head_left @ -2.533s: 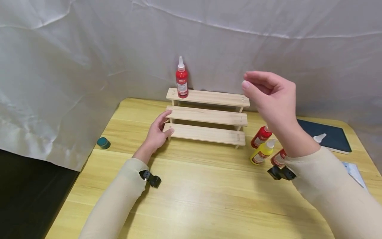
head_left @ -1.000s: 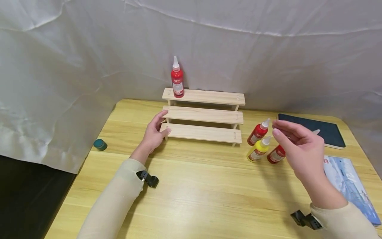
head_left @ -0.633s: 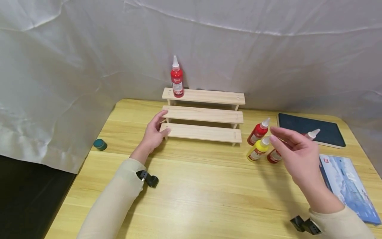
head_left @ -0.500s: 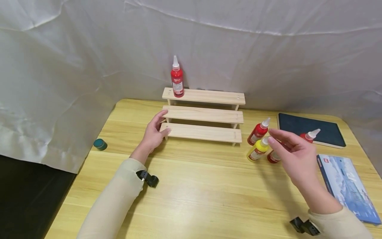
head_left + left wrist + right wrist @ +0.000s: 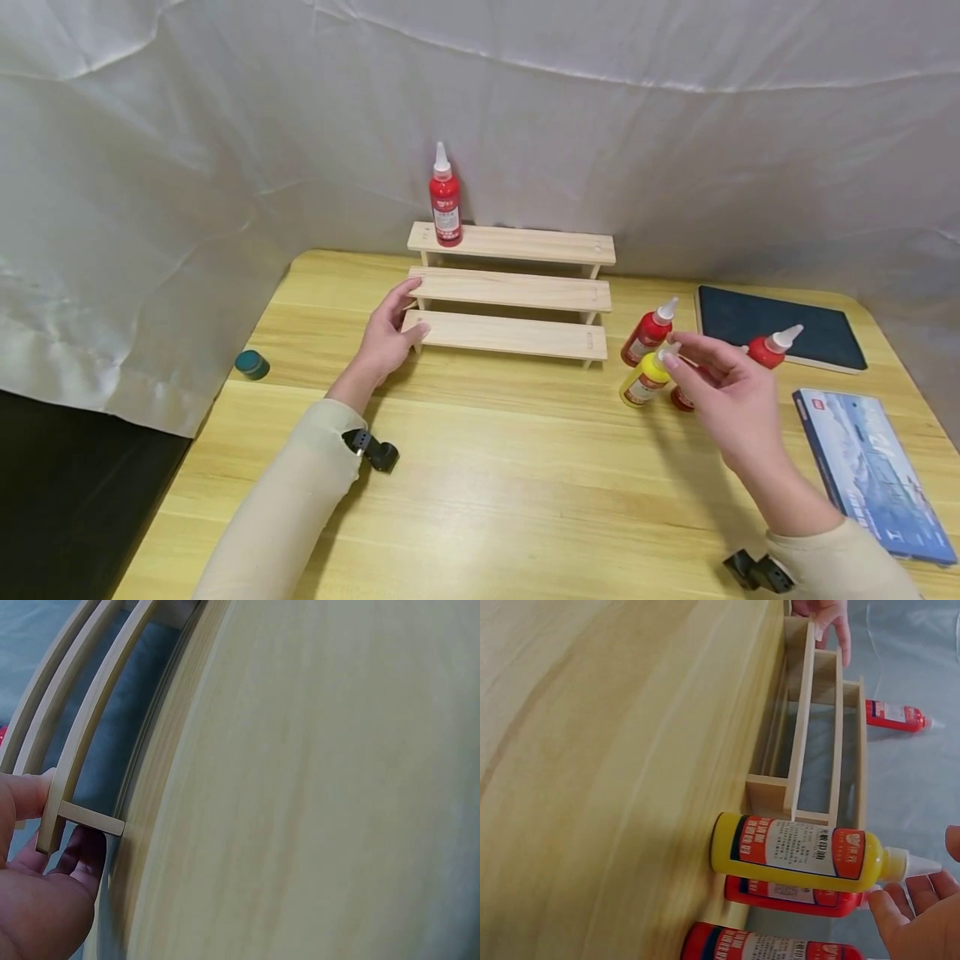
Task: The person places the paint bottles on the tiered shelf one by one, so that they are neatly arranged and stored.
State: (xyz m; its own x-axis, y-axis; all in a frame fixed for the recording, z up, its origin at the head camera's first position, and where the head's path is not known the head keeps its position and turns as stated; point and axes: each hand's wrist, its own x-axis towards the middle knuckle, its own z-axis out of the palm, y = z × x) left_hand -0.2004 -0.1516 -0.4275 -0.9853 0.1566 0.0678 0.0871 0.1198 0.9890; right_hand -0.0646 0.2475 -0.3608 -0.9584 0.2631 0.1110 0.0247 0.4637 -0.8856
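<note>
My left hand (image 5: 385,343) grips the left end of a three-step wooden rack (image 5: 510,331), thumb on the lowest step; in the left wrist view its fingers (image 5: 90,851) reach beneath that step. A red bottle (image 5: 446,210) with a white nozzle stands at the left of the top step. My right hand (image 5: 738,408) is at a yellow bottle (image 5: 643,385), which stands upright on the table. Its thumb and fingers are spread around the white nozzle (image 5: 921,865), with a gap showing in the right wrist view. Another red bottle (image 5: 645,340) stands just behind the yellow one.
Two more red bottles stand at the right; one (image 5: 681,400) is mostly hidden by my right hand, the other (image 5: 767,353) rises behind it. A dark notebook (image 5: 780,325) and a blue box (image 5: 873,471) lie farther right. A small teal jar (image 5: 252,364) sits near the left edge.
My right hand has come down from the air beside the rack's top step, then moved left to the yellow bottle's nozzle. My left hand keeps its hold on the rack.
</note>
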